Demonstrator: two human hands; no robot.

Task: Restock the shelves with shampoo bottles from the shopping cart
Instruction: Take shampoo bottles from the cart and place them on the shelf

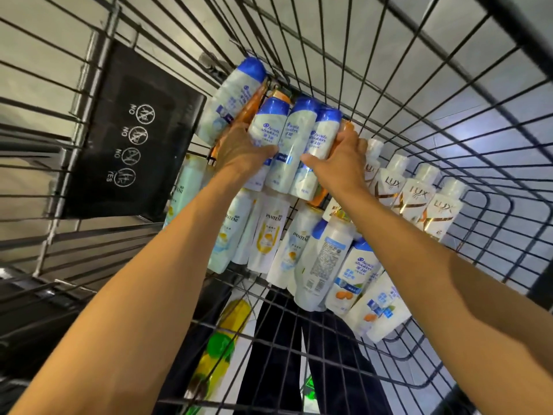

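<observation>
Both hands were deep in the cart (517, 25); the left hand (244, 152) and right hand (342, 158) squeezed a row of three blue-capped bottles (294, 139) between them; each grip was clenched on an outer bottle, thumb hooked across the front and fingers curled out of sight behind; the middle one looked held by its neighbours' pressure alone. The row sat at the cart's far end, over an orange bottle (250, 110) and beyond the Pantene row (269, 232); whether it hung free of the pile, I could not tell. The three lay side by side and touching, long axes parallel and running away from the person; caps pointed at the far wall, leaning slightly right, bases back toward the wrists. To do this well, I judged, the inward squeeze needed to be even and the row kept level, or the middle bottle would drop; a straight lift seemed best, clear of the spare bottle (230, 97) leaning just beside the left hand; the Lux row (416, 199) at the right looked safely out of the way.
</observation>
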